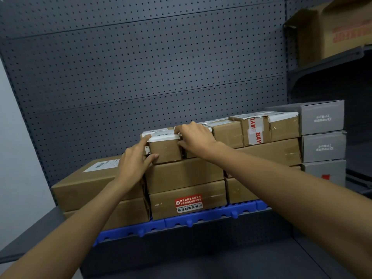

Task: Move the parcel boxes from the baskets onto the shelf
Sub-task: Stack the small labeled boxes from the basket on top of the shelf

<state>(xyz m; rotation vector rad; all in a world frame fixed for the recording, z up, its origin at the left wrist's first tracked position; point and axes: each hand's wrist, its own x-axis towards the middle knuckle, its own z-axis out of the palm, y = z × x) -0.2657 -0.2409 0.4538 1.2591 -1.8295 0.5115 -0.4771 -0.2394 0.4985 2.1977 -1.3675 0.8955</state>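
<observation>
A small brown parcel box point(165, 151) with a white label on top sits on the top layer of stacked cardboard boxes point(185, 176) on the shelf. My left hand point(134, 162) holds its left side, thumb on the front face and fingers at the left edge. My right hand point(194, 137) grips its right side, fingers over the top edge. A row of small brown boxes point(253, 129) runs to the right of it. No basket is in view.
Blue plastic strips point(201, 218) line the shelf's front edge under the stack. Grey cartons point(322, 133) are stacked at the right. A large open carton point(332, 31) sits on the upper right shelf. Grey pegboard point(141, 67) backs the shelf.
</observation>
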